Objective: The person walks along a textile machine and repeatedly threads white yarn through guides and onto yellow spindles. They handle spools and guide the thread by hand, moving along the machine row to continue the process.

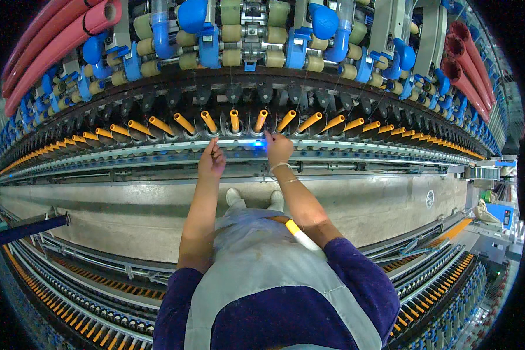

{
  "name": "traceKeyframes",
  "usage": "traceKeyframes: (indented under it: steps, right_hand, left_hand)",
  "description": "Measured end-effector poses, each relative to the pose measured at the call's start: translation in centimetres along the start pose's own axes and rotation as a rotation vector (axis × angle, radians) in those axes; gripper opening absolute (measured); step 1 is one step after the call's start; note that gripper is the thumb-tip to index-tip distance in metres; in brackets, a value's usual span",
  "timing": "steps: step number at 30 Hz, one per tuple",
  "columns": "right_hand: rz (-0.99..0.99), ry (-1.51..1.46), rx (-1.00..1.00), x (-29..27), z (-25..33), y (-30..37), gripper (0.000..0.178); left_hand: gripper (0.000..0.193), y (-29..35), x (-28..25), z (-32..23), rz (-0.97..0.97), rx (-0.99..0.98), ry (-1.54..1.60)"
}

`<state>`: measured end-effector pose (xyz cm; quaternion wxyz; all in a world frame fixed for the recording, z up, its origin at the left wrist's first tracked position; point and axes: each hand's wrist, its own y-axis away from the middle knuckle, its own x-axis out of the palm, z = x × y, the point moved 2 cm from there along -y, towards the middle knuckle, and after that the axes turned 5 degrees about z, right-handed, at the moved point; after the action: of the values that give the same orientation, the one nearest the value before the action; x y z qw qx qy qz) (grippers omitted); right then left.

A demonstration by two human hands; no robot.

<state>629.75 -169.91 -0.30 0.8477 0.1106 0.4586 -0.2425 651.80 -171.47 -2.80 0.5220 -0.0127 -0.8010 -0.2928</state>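
A long row of orange bobbin tubes stands on the spindles of a spinning frame in front of me. My left hand [213,160] is raised just below one orange bobbin tube [209,121], its index finger pointing up and the others curled in. Whether a thread lies in those fingers is too small to see. My right hand [279,149] is closed, its fingertips at the foot of another bobbin tube [261,120]; what it grips, if anything, is hidden. Beside it a blue light [259,143] glows on the metal rail [242,143].
Above the bobbins run rollers with blue clips [209,48]. Thick pink tubes [70,46] hang at the upper left, more at the right. A yellow-and-white bobbin [303,235] sticks out at my grey apron [245,251]. Behind me stands another machine with orange bobbins [81,318].
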Motion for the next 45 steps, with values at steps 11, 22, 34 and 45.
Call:
traceKeyframes:
  steps: [11, 22, 34, 45]
  right_hand:
    - [0.219, -0.356, -0.373, -8.1, -2.5, 4.0, 0.012]
    - [0.178, -0.322, -0.548, -11.5, -0.8, 5.6, 0.013]
    - [0.040, -0.259, -0.559, -16.6, -0.4, 7.9, 0.011]
    - [0.332, 0.209, -1.253, -12.5, 8.2, -0.4, 0.030]
  left_hand:
    - [0.015, 5.9, 2.3, 0.8, -0.084, 0.071, -0.526]
    - [0.024, 1.2, 16.2, 6.4, 0.064, 0.428, -1.246]
    - [0.053, -2.1, 4.5, 10.6, 0.024, 0.296, -1.354]
    - [0.062, -1.5, 5.0, 11.0, 0.035, 0.158, -1.766]
